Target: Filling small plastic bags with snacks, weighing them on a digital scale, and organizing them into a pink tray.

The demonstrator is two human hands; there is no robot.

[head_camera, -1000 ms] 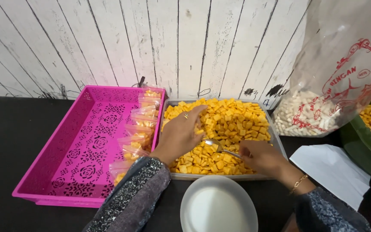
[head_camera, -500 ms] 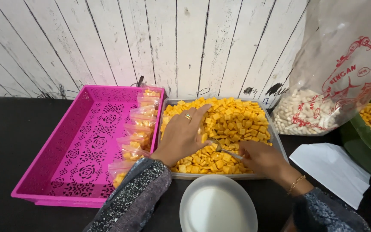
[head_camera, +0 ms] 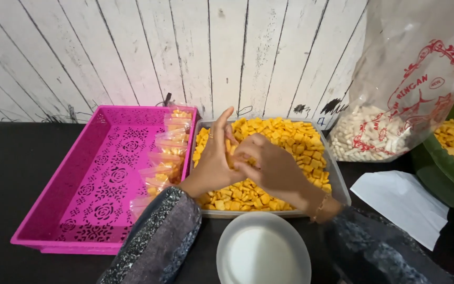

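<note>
Both hands meet above the cracker tray (head_camera: 337, 181) — fingers (head_camera: 222, 123) half-curled (contents hidden).

Both hands raised, meeting at fingertips; left hand (head_camera: 215, 163) fingers extended upward; right hand (head_camera: 271, 171) curled against it.

Light was bright and even, falling from above; shadows stayed soft. Both hands were slightly smeared by motion, the fingers (head_camera: 226, 138) least sharp. Right of them the clear plastic bag (head_camera: 411, 79) carried pale glare. Wall planks (head_camera: 132, 52) behind leaned outward, a wide-lens bend
</note>
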